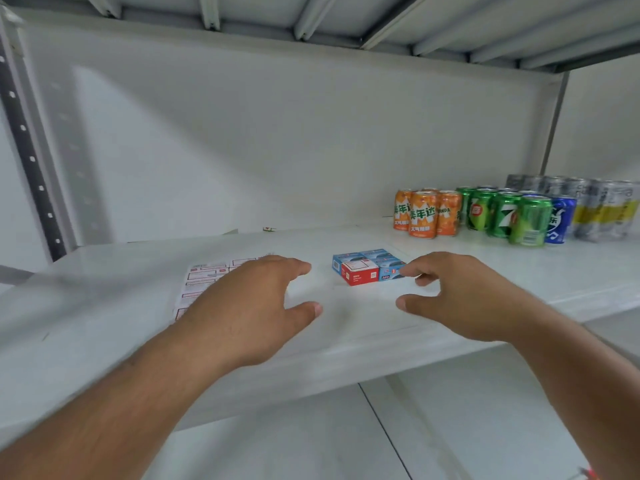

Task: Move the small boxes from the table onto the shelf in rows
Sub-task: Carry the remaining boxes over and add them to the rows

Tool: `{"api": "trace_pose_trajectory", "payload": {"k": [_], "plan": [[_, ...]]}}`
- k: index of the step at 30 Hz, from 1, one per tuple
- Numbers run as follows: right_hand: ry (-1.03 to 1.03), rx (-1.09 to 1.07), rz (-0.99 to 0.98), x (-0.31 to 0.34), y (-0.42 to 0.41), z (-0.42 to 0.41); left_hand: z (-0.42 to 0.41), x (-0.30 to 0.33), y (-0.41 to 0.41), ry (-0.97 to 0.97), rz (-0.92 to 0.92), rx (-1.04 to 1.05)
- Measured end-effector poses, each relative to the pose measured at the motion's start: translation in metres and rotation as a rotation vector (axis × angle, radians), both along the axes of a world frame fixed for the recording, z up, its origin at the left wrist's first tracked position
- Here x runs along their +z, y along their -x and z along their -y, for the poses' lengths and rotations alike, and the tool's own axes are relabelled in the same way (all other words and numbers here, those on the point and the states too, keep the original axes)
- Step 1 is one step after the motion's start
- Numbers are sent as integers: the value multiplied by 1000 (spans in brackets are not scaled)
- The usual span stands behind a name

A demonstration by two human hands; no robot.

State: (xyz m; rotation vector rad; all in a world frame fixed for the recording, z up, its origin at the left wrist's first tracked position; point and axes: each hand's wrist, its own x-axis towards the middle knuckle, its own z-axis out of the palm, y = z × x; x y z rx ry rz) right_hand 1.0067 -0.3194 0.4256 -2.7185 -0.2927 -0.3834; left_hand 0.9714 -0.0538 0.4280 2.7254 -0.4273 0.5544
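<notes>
Here, in the head view, both hands hovered above the white shelf [485,271] with fingers loosely spread, holding nothing. The left hand [249,306] partly covered a row of white boxes with red print [207,275]. The right hand [460,296] had its fingertips just beside a cluster of small blue boxes [377,259] with one red box [359,274] in front. Behind stood orange cans [424,213] marked "美年达", green cans [502,214] showing "7", a blue can [561,220] and silver cans [602,209].

Two bare forearms, ringless hands [242,306]
</notes>
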Motion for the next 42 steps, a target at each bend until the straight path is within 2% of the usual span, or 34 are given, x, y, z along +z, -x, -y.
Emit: {"api": "trace_pose_trajectory", "payload": {"k": [15,31,38,42], "plan": [[49,220,4,10,-106,61,108,4,-72,55,-145,259],[63,301,-144,5,-130,45,114,-5,-110,-39,-179,282],[60,340,-269,12,-132,47,116,-2,-116,-79,-264,281],[62,339,-253,8,-135,48,115,-5,-116,-65,-243,295]]}}
